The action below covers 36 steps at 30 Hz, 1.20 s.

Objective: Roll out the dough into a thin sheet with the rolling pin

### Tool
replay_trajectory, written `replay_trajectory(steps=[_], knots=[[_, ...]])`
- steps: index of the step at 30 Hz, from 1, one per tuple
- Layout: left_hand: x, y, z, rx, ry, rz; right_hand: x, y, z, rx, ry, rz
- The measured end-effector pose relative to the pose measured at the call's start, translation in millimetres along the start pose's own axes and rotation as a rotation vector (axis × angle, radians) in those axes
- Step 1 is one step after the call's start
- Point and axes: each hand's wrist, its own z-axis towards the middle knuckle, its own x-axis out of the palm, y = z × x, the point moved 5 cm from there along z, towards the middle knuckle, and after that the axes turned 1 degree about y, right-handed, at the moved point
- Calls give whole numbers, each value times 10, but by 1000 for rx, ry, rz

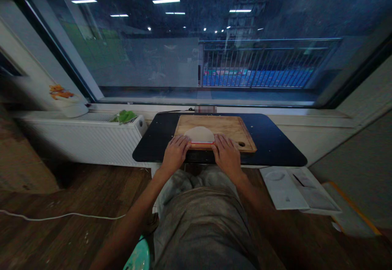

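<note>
A pale, flat, rounded sheet that looks like dough (199, 133) lies on a wooden cutting board (211, 122). Across its near edge runs a thin, straight white bar with a red line (202, 142); its exact kind is too small to tell. My left hand (177, 149) is closed over the bar's left end, fingers bent forward above the board. At the right end, my right hand (227, 150) closes over it in the same way. Both thumbs point inward near the board's front edge. The bar's ends are hidden under my fingers.
The board rests on a black tabletop (275, 147) below a wide window. To the left are a white radiator (92, 139), a green crumpled item (125, 117) and a white pot (73, 107). An open white box (284, 188) lies low on the right. A white cable (70, 215) crosses the floor.
</note>
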Motion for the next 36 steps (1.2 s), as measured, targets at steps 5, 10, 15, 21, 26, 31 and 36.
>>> replay_trajectory(steps=[5,10,15,21,26,31,36], knots=[[29,32,-28,52,-99,-33,20,-25,-26,-25,-57,4],[48,60,-57,56,-90,-69,30,-28,-56,-22,-59,17],[63,70,-13,23,-65,-91,44,-51,16,-25,-10,3],[84,93,256,-50,3,-5,113,-132,345,9,145,-61],[57,107,463,-44,66,37,75,-131,583,0,265,-90],[55,145,489,-42,156,36,17,-120,571,-51,305,-74],[58,190,455,-2,227,-4,11,-128,495,-85,322,-46]])
